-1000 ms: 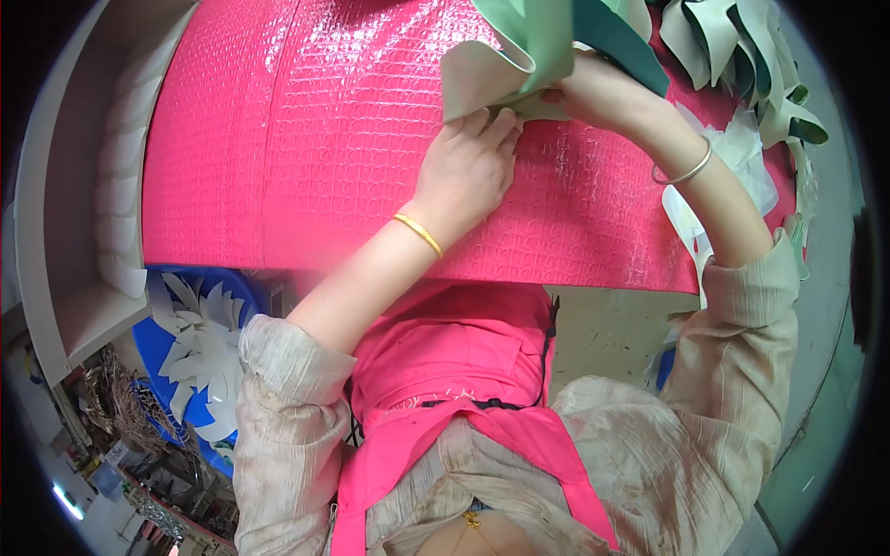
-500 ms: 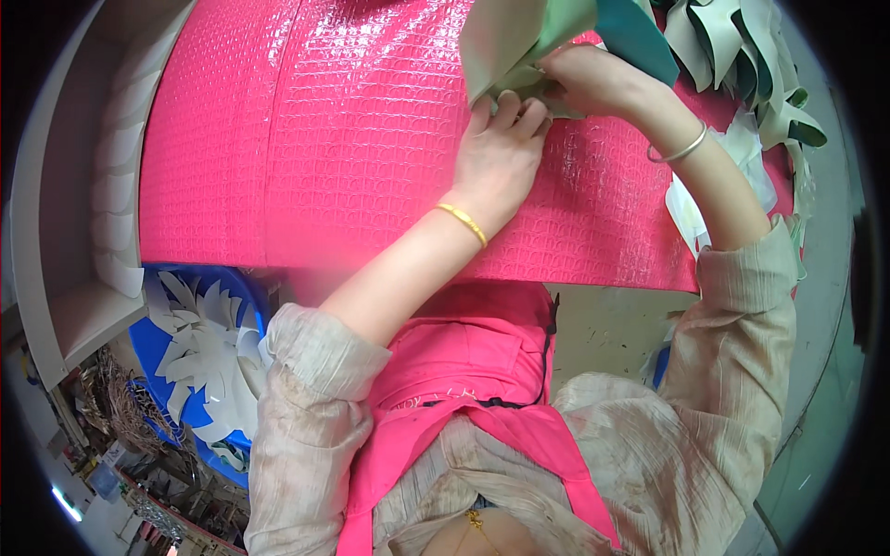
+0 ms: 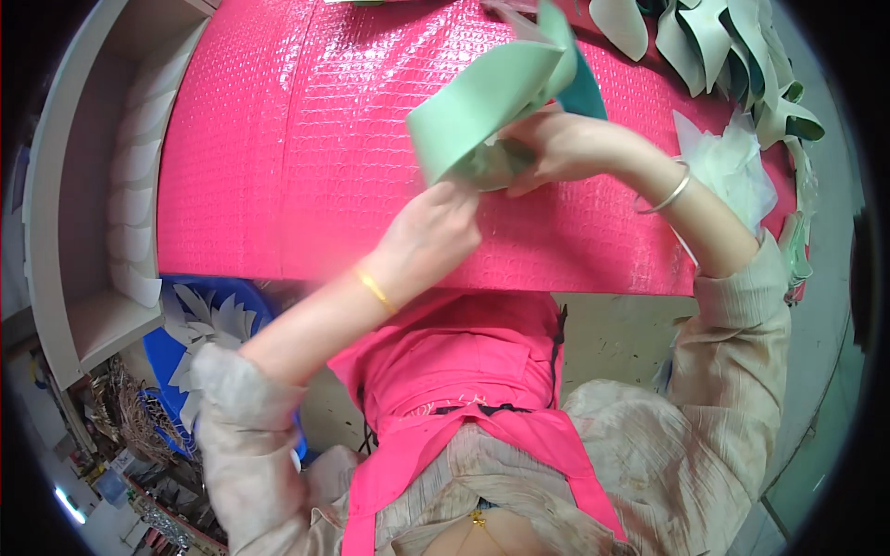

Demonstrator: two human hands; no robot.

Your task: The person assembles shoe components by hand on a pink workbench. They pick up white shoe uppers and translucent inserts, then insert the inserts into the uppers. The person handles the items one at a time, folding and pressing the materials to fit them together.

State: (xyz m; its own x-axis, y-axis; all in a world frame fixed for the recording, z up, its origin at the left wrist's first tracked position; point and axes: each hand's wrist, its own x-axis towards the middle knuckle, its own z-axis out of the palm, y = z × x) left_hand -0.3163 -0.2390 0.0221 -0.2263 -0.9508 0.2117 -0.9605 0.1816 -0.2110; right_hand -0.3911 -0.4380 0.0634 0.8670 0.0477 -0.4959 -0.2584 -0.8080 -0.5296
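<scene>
Over the pink table, both my hands have hold of one pale green, curved sheet piece, with a teal part at its far right side. My left hand pinches its near lower corner, fingers closed. My right hand is closed round its right side, where the folded part lies; the fingertips are partly hidden behind the piece. The piece is held raised and tilted. Whether it is one sheet or several layers I cannot tell.
The pink textured table cover spreads beneath. Several green-white curved pieces lie at the far right, beside a translucent crumpled sheet. At left stand a grey shelf box with white pieces and a blue tub of white cut shapes.
Both hands have come nearer to me with the green piece, my left hand also moving left. The piece has turned, so its broad pale green face now shows.
</scene>
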